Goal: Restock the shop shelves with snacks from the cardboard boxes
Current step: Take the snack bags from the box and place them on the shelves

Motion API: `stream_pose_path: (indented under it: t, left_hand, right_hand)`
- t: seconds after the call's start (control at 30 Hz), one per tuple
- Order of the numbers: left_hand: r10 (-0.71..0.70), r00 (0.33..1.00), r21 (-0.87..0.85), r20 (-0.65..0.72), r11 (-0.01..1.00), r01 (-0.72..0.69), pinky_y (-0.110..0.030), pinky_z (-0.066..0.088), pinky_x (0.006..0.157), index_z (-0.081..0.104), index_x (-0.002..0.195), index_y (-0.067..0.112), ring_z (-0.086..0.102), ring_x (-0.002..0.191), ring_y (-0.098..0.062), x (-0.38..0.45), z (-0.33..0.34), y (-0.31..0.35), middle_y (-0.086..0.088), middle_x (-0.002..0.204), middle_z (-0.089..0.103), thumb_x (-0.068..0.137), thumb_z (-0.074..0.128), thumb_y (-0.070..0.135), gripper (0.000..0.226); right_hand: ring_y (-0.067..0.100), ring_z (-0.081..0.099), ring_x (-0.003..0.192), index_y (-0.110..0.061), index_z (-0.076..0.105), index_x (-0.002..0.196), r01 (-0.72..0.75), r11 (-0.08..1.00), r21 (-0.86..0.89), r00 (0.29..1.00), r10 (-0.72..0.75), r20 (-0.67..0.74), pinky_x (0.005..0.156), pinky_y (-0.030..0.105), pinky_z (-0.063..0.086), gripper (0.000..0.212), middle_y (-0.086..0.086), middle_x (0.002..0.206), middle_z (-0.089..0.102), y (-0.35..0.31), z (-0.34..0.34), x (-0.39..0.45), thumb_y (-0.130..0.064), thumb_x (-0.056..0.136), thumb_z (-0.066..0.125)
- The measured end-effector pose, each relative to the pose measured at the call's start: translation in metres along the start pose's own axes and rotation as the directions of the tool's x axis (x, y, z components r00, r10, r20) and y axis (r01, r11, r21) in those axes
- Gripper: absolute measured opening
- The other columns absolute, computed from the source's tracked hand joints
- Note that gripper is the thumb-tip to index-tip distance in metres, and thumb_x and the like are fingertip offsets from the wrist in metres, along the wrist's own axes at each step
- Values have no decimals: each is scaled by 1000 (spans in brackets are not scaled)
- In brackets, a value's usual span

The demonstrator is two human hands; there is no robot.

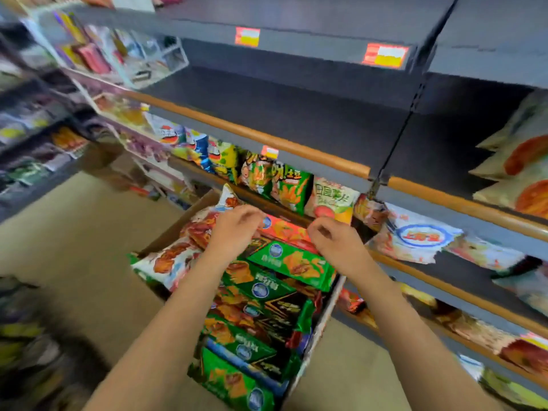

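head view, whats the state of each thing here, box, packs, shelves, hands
cardboard box: open, full of snack packs
orange pack: lying at the far end of the box, a hand at each end
left hand: fingers curled on the orange pack
right hand: fingers curled on the orange pack
upper shelf: bare

We see dark shelves (pixel 296 120) with wood-coloured front rails crossing the frame; the upper one is bare at centre. On the shelf below, snack bags (pixel 275 179) stand in a row. A cardboard box (pixel 178 223) at lower centre sits, as far as we can tell, on the beige floor (pixel 74 232).
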State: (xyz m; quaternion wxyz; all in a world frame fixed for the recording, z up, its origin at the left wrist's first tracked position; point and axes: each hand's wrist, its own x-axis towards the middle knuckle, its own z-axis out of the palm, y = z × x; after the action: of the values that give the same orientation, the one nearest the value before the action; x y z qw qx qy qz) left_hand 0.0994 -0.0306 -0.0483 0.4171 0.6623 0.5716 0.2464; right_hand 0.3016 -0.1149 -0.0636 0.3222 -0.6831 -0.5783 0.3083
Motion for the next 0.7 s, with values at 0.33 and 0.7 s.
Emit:
stream_pose_path:
  t: [0.33, 0.7]
  left_hand:
    - [-173, 970, 65, -169, 980, 186, -21, 37, 80, 73, 100, 11, 61, 100, -21, 66, -105, -170, 0, 97, 62, 89, 65, 12, 13]
    - [-228, 962, 362, 151, 918, 161, -46, 44, 102, 47, 138, 25, 55, 124, -26, 134, -91, -231, 0, 135, 60, 79, 64, 70, 76]
  right_hand:
    - [19, 44, 130, -22, 51, 136, -9, 974, -227, 934, 89, 345, 104, 33, 37, 41, 2, 138, 46, -65, 169, 79, -37, 98, 57]
    - [18, 45, 123, -23, 54, 129, -153, 945, -290, 931, 236, 277, 94, 28, 36, 34, 1, 131, 46, -83, 234, 130, -38, 99, 55]
